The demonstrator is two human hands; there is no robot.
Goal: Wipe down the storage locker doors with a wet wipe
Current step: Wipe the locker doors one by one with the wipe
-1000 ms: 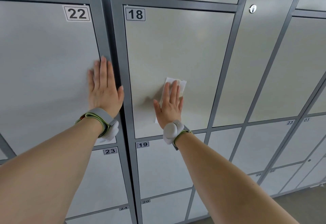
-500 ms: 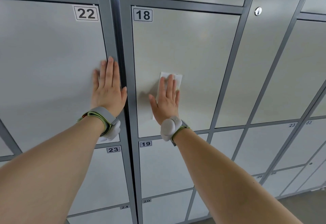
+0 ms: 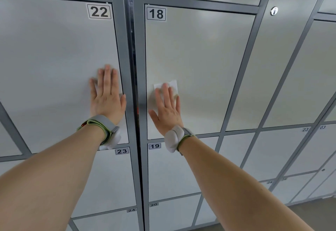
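Locker door 18 (image 3: 200, 58) is a pale grey panel in a darker grey frame. My right hand (image 3: 166, 110) lies flat on its lower left part, fingers straight, pressing a white wet wipe (image 3: 172, 84) against the door; only the wipe's top edge shows above my fingertips. My left hand (image 3: 106, 96) rests flat with straight fingers on the right side of locker door 22 (image 3: 54, 67), holding nothing. Both wrists carry grey bands with white sensor pods.
A dark vertical gap (image 3: 135, 67) in the metal frame separates the two locker columns. Doors 23 (image 3: 109, 176), 19 (image 3: 172, 172), 20 and 24 lie below. A round lock (image 3: 274, 11) sits upper right. A strip of floor (image 3: 309, 210) shows at the bottom right.
My right hand has slid the wipe leftward across door 18, toward its left edge. My left hand stays planted on door 22. The view has shifted slightly.
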